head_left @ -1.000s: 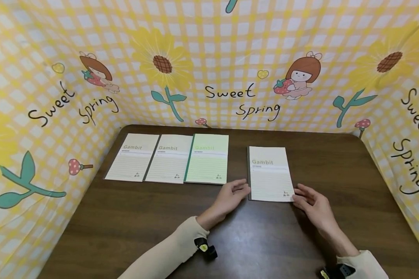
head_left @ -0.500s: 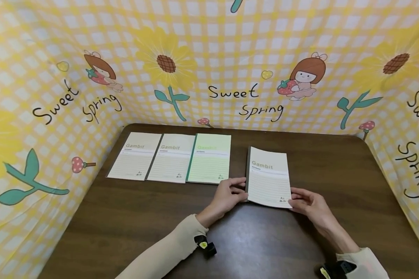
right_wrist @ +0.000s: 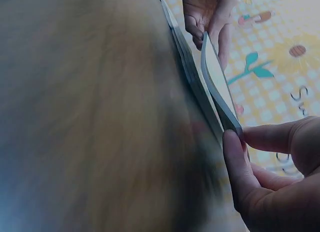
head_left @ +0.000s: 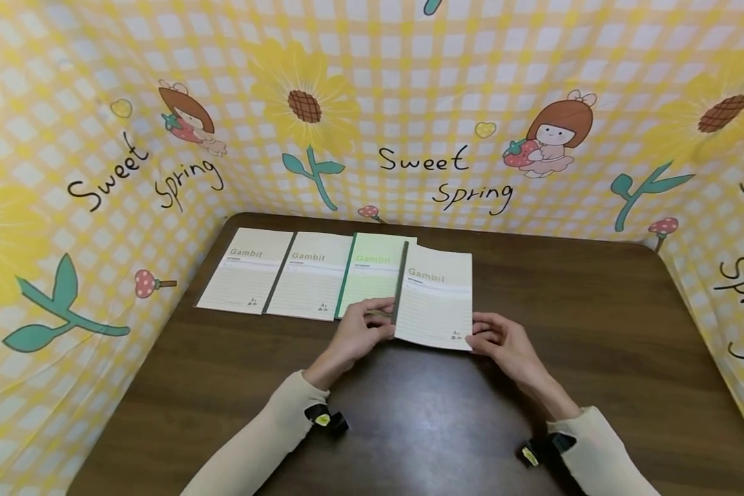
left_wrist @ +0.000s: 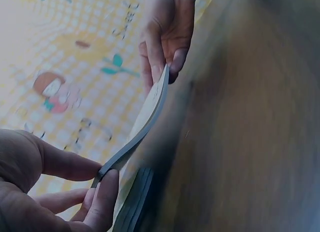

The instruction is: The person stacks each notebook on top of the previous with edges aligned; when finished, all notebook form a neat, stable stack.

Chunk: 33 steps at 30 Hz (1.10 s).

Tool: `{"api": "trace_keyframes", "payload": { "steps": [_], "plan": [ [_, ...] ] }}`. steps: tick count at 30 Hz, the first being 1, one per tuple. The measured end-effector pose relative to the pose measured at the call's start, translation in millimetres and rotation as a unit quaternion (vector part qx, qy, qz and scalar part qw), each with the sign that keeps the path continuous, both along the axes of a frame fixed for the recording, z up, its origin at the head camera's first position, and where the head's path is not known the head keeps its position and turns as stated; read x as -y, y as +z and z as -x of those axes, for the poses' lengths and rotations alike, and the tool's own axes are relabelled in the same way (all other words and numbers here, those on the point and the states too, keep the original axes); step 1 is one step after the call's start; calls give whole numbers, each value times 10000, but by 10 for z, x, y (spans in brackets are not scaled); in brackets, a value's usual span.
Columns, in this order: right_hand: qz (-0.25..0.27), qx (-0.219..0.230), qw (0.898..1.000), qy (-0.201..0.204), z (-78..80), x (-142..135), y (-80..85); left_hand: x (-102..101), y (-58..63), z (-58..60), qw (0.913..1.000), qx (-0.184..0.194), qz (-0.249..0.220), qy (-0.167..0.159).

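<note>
Both hands hold a white notebook [head_left: 437, 300] with a dark spine, lifted off the table and slightly bowed. My left hand [head_left: 358, 331] pinches its lower left corner at the spine; thumb and fingers show on either side of it in the left wrist view. At the lower right corner my right hand [head_left: 511, 344] pinches the other edge, also plain in the right wrist view. The held notebook partly covers a green notebook [head_left: 378, 251] in the head view. Left of that lie two more white notebooks, a middle one [head_left: 310, 282] and a far-left one [head_left: 248, 275].
The notebooks are on a dark brown wooden table [head_left: 409, 427]. A yellow checked cloth [head_left: 409, 89] printed with flowers and "Sweet Spring" surrounds the table at the back and sides. Black wrist cameras sit at both cuffs.
The white notebook has been lifted from the table and carried left, now overlapping the green one in view. Both hands took hold of its lower corners and moved left with it.
</note>
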State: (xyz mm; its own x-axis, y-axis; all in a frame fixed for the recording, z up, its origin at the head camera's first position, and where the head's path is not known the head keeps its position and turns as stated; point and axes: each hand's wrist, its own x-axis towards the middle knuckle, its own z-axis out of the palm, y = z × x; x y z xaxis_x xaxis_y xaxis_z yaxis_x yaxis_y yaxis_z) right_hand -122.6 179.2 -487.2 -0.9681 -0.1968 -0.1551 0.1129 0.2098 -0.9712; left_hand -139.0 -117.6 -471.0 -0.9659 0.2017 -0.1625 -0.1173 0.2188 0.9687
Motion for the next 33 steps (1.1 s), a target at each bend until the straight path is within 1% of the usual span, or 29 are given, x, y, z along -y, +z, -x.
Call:
{"api": "trace_keyframes", "payload": {
  "steps": [4,11,16,20,23,27,33],
  "plan": [
    [45,-198,9996,191,157,233,-5,227,-3,66,9997,8,71,250],
    [121,-442,9982,381,390,613,-66,592,-6,134,9981,-116,407,438],
    [6,-520,9973,521,502,803,-88,775,10,206,9960,-61,662,596],
    [-268,-567,9968,503,533,875,-72,847,10,286,9951,-19,760,625],
    [-571,-633,9952,485,535,892,-66,877,-2,329,9942,-14,880,621],
    [-921,-782,9916,468,540,913,-70,909,-31,351,9909,-105,1170,660],
    [-1184,-964,9874,407,552,945,-46,915,-55,366,9875,-178,1414,668]
  ]
}}
